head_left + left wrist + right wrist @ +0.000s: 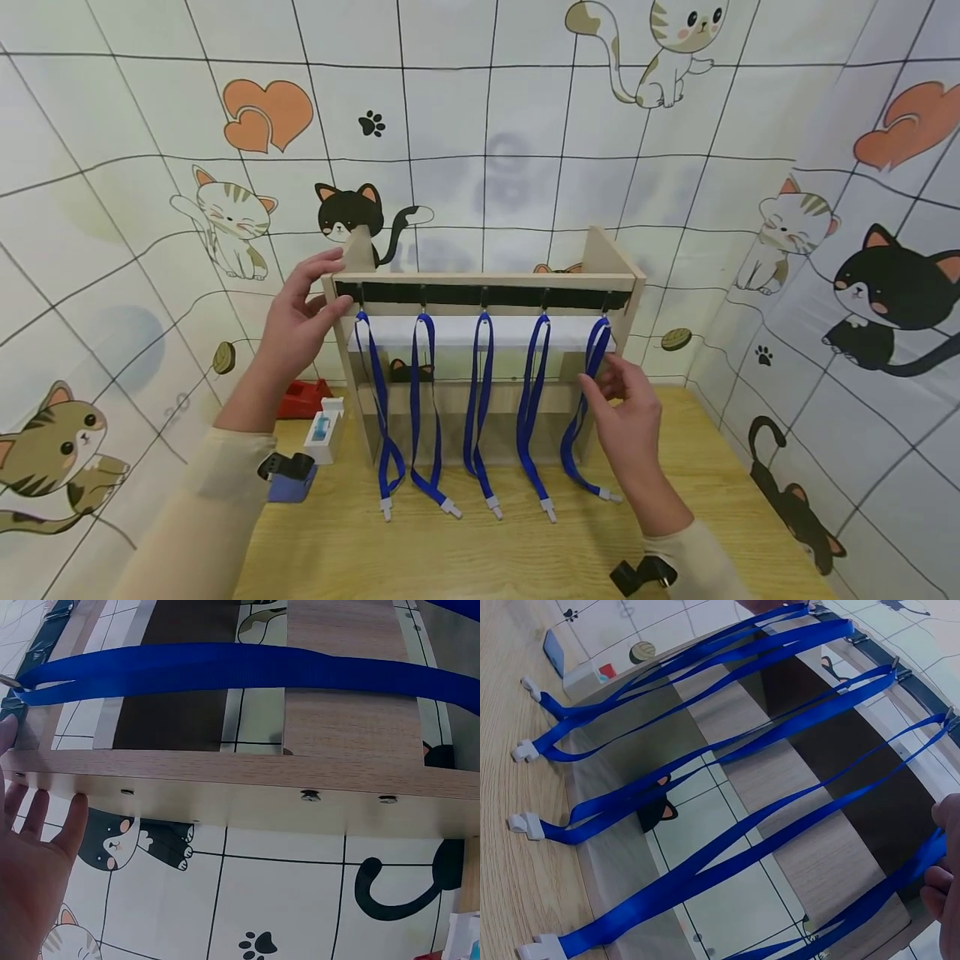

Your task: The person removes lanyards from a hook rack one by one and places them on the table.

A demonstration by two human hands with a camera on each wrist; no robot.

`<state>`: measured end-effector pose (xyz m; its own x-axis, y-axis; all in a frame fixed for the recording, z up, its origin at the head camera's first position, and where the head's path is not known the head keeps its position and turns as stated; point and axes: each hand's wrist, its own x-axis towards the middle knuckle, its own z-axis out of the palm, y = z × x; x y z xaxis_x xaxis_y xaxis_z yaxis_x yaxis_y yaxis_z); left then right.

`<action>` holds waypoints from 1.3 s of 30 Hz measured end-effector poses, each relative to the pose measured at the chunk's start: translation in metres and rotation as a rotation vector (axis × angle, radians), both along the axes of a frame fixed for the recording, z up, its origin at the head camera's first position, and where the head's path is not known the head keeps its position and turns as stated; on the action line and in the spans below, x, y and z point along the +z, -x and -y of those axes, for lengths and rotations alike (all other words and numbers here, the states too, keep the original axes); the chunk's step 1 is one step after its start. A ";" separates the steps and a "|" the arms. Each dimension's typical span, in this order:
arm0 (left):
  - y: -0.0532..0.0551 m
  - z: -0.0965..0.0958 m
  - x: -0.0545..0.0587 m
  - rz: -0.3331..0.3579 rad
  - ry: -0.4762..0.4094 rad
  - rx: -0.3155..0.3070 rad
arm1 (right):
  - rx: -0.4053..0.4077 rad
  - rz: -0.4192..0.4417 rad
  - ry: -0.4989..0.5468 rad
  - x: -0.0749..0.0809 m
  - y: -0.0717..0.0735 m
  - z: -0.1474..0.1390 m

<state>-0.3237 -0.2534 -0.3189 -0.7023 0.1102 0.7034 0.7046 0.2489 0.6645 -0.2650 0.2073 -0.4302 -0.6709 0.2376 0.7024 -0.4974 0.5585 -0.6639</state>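
Note:
Several blue lanyards with white clips hang from hooks on the black strip of a light wooden rack. My left hand is at the rack's upper left corner, thumb at the front. In the left wrist view, the fairly straight fingers touch the outside of the side panel. At the rightmost lanyard, my right hand has its thumb and curled fingers about the strap. The right wrist view shows that strap running in to the fingers, its upper part hidden.
A red object, a small white box and a blue block stand left of the rack on the wooden table. A wall covering printed with cats surrounds the table at the back and sides.

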 end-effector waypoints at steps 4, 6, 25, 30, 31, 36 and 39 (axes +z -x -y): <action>0.001 -0.001 -0.002 -0.005 -0.027 -0.014 | -0.010 -0.027 0.002 0.000 0.004 0.003; 0.001 -0.002 -0.002 -0.007 -0.035 -0.018 | -0.012 -0.041 0.006 0.001 0.005 0.005; -0.002 -0.005 -0.004 -0.005 -0.041 0.004 | 0.035 0.044 0.067 0.011 -0.001 -0.002; 0.000 -0.004 -0.006 -0.009 -0.046 -0.004 | 0.030 0.075 0.066 0.023 -0.008 -0.011; 0.000 -0.004 -0.006 -0.010 -0.047 -0.006 | 0.028 0.076 0.070 0.026 -0.009 -0.013; 0.001 -0.005 -0.005 -0.004 -0.038 -0.002 | 0.019 0.047 0.078 0.045 -0.014 -0.022; 0.000 -0.005 -0.005 0.000 -0.029 0.010 | 0.005 0.027 0.060 0.055 -0.015 -0.029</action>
